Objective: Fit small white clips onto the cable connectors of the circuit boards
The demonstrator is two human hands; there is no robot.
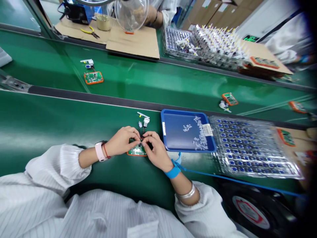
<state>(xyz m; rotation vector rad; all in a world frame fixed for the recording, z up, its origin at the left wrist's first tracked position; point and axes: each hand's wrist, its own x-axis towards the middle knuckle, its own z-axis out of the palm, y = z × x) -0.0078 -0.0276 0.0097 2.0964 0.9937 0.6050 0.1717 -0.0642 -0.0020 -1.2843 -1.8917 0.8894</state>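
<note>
Green belt of the desk [61, 132] runs beneath both hands: the left hand [121, 142] and right hand [157, 150] pinch together on one orange-edged circuit board [136, 151] near the front edge, one white wired connector [146, 122] just beyond, one blue tray [183, 113] of small white parts [198, 135] rightward, beside one clear blister tray [255, 148].

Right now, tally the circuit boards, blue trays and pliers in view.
Circuit boards with orange edges: 6
Blue tray: 1
Pliers: 1
Total: 8
</note>
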